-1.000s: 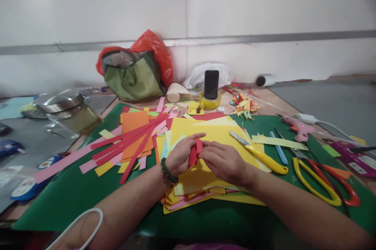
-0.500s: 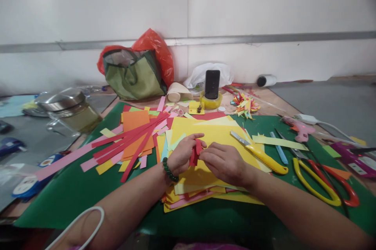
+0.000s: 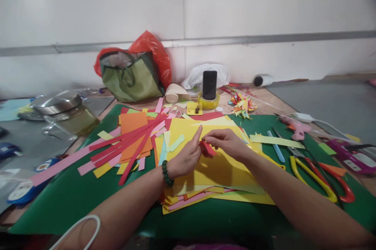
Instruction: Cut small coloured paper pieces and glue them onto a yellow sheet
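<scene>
Between my hands is a small piece of red paper (image 3: 208,150), held above a stack of yellow paper sheets (image 3: 229,171). My left hand (image 3: 188,156), with a green bead bracelet (image 3: 166,172) at the wrist, has its thumb pointing up and its other fingers closed at the paper's left end. My right hand (image 3: 226,142) pinches close to the upper edge of the same piece, fingers bent. The utility knife (image 3: 277,162) lies partly hidden behind my right forearm. Pale green strips (image 3: 176,143) rest on the yellow sheets beside my left hand.
Red paper strips (image 3: 129,142) and orange sheets (image 3: 133,125) lie left on a green mat (image 3: 88,195). Scissors (image 3: 311,175), a pink glue gun (image 3: 296,128) and a light blue stick (image 3: 276,146) are at right. A phone (image 3: 209,85) stands on a yellow tape roll (image 3: 209,102) behind.
The red paper has turned from upright to slanting. My left thumb has swung upward, and my right hand has risen with its wrist bent over the paper. The view has shifted slightly.
</scene>
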Motion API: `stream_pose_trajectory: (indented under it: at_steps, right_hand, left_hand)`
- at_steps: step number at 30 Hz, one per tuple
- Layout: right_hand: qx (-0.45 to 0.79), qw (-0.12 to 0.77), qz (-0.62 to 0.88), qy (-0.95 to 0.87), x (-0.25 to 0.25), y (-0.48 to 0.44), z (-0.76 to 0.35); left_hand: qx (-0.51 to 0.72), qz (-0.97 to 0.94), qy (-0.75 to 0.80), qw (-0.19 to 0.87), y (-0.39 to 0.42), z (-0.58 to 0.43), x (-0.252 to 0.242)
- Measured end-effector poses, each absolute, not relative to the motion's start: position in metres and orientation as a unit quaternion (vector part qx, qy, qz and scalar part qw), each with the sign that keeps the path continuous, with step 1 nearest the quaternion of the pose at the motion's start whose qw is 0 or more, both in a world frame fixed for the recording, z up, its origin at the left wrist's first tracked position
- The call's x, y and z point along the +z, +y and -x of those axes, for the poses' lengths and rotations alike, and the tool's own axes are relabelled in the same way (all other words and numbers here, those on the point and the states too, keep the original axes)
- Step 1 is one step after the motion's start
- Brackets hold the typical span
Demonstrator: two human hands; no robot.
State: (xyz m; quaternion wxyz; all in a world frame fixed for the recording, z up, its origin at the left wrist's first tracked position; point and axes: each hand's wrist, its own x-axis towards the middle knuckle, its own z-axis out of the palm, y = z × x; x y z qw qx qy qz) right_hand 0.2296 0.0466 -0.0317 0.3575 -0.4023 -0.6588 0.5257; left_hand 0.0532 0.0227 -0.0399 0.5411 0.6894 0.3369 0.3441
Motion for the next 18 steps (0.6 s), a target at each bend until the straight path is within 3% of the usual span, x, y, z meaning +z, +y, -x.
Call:
stream_pose_trajectory:
  at_steps: [11, 18]
  right_hand:
    - [0.597, 0.318, 0.374, -0.635, -0.03, 0.043, -0.228]
    - [0.558, 0.322, 0.372, -0.669, -0.034, 0.039, -0.225]
  left_hand:
    - [0.323, -0.67, 0.371, 0.556, 0.022, -0.053, -0.041]
    - [0.32, -0.564, 0.381, 0.659, 0.018, -0.056, -0.031]
